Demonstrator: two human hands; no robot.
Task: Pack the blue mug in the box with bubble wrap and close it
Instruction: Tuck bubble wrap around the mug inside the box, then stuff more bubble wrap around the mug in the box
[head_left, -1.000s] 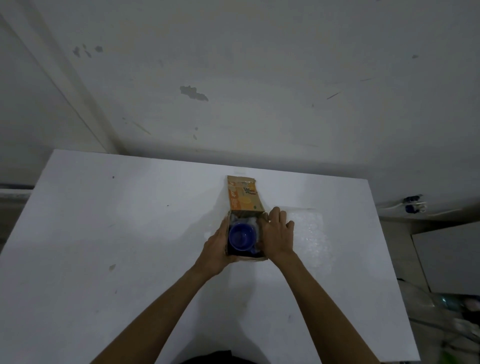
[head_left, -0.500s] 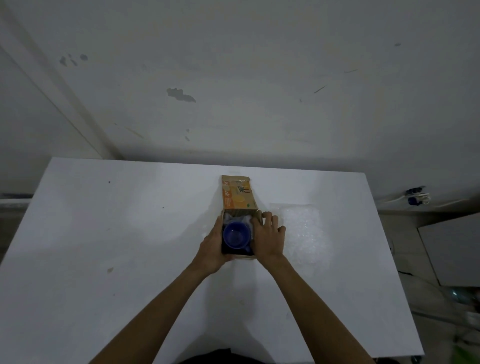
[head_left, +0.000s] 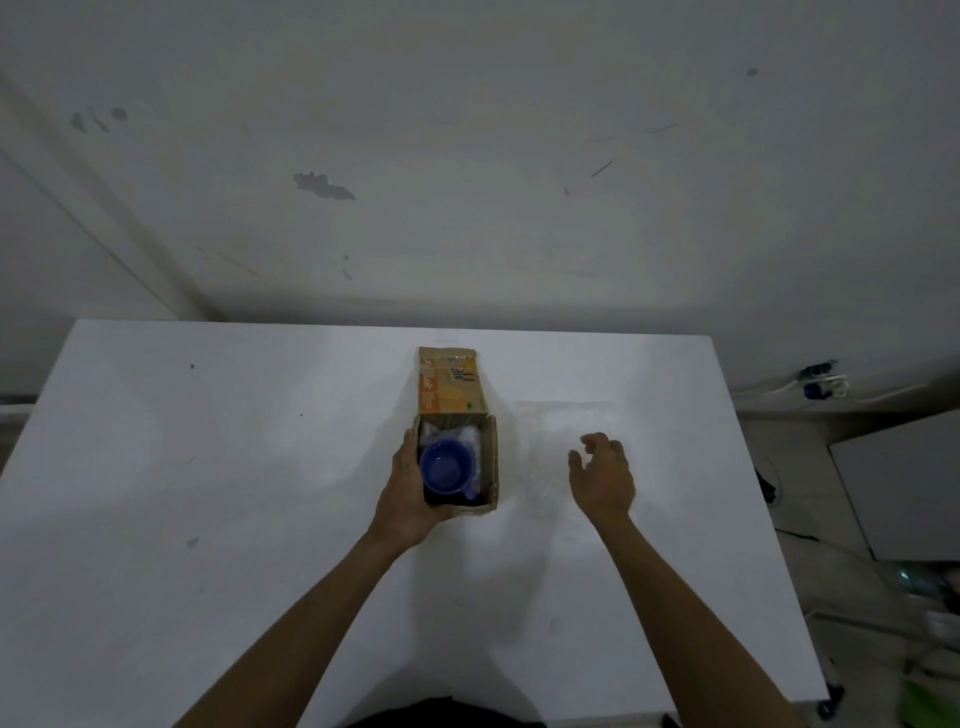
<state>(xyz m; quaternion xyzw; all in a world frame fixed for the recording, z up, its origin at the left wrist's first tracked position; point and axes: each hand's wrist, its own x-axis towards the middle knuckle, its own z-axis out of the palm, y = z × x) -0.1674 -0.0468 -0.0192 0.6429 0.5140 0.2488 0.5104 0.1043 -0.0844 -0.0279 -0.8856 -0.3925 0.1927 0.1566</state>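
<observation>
Blue mug (head_left: 445, 466) sits in the box (head_left: 491, 467) gripped by the left hand (head_left: 402, 501); the right hand (head_left: 602, 475), fingers loosely apart, should pinch the bubble wrap (head_left: 563, 423) at three o'clock.

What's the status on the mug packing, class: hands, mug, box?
Left hand grips cardboard box. Right hand open above loose bubble wrap sheet. Blue mug inside on wrap, lid flap open. Nothing blocking.

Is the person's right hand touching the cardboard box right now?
Apart. The head view shows the right hand over the bubble wrap sheet, with bare white table visible between it and the cardboard box.
</observation>
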